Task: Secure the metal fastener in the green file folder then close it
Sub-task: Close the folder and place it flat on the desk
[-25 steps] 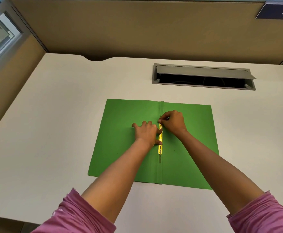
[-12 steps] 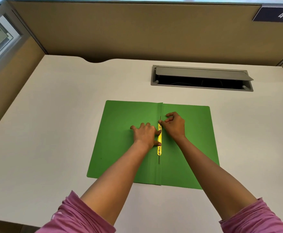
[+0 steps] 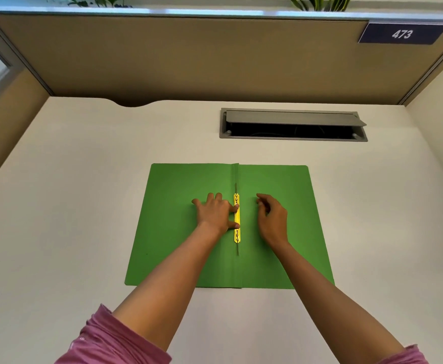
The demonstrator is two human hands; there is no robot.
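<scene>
The green file folder [image 3: 183,240] lies open and flat on the white desk. Along its spine runs the yellow fastener bar [image 3: 237,232], with thin metal prongs lying flat above and below it. My left hand [image 3: 215,212] rests flat on the left flap, index finger and thumb touching the yellow bar. My right hand [image 3: 273,219] hovers over the right flap, a little right of the bar, fingers loosely curled and holding nothing.
A grey cable hatch [image 3: 292,124] with its lid raised is set into the desk behind the folder. Tan partition walls [image 3: 189,56] enclose the desk at the back and sides. A plate reading 473 [image 3: 401,34] hangs at the upper right.
My right hand has let go of the fastener's upper prong and moved right, away from the spine. The prong now lies flat. My left hand stays on the bar.
</scene>
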